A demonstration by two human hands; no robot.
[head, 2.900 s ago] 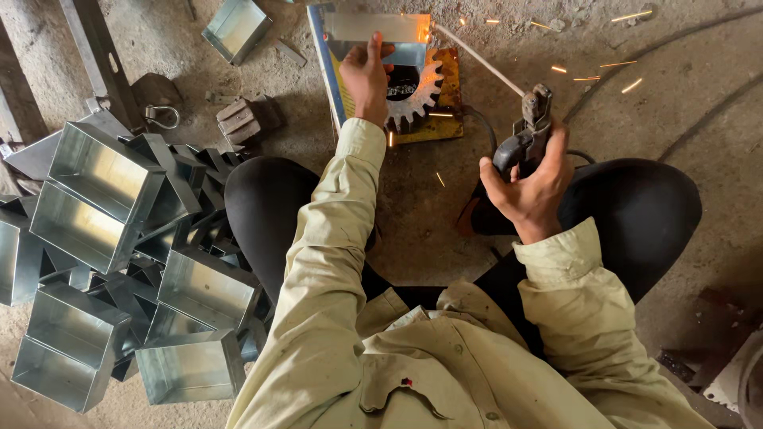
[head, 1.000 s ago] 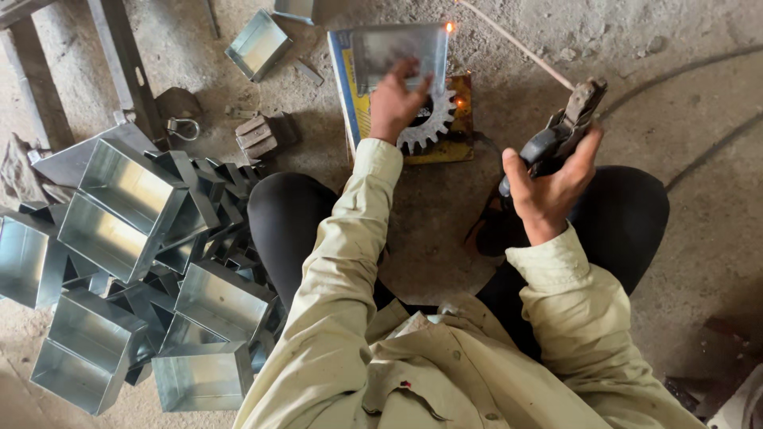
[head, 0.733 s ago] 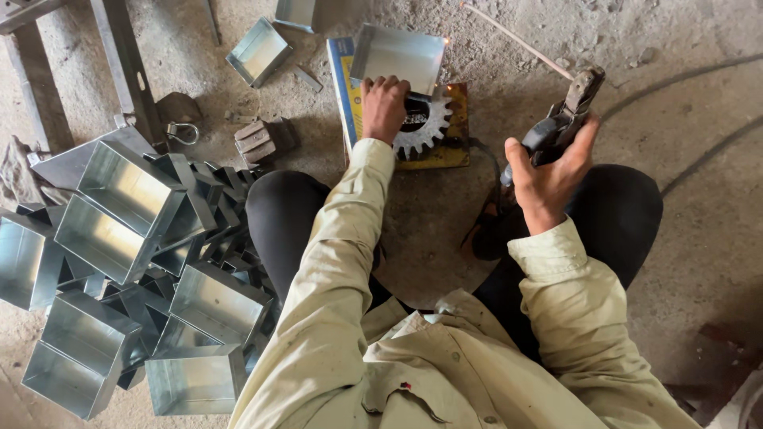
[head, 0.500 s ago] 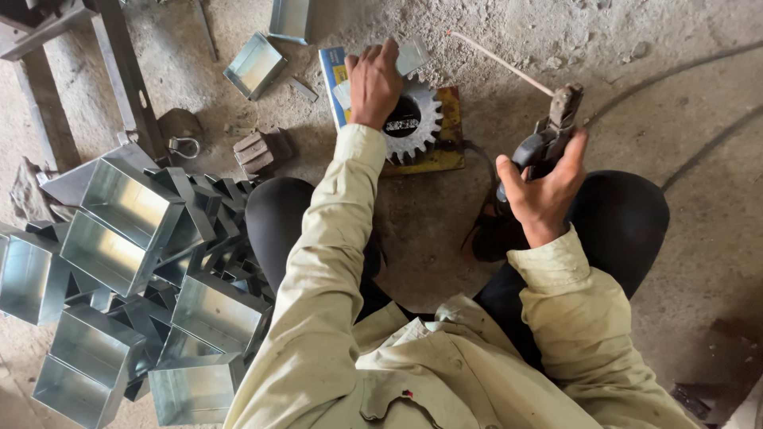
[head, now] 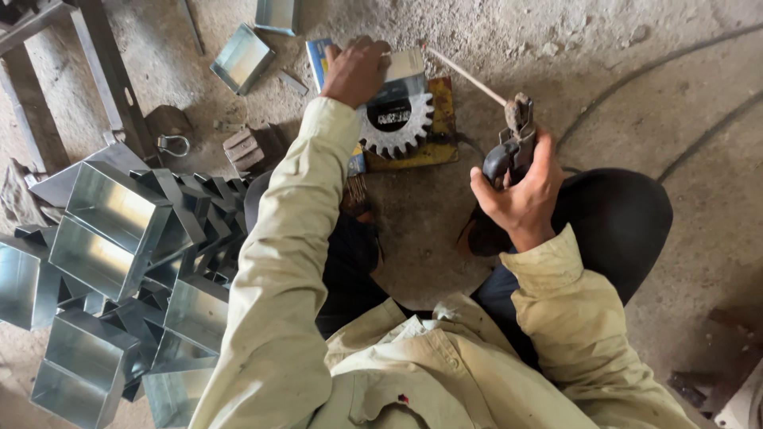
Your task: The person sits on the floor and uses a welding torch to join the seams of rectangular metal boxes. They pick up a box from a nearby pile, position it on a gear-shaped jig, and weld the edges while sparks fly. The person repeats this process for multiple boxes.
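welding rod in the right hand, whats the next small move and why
Probably lower the welding rod tip toward the sheet metal piece. The right hand holds the electrode holder raised, the rod tip close to that piece, while the left hand presses it onto the gear.

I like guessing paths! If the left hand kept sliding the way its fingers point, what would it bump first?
Probably the small open metal tray at the top edge; the left hand points up past the sheet-metal piece it presses.

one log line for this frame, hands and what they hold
left hand: on sheet-metal piece over gear | right hand: grips electrode holder, rod raised
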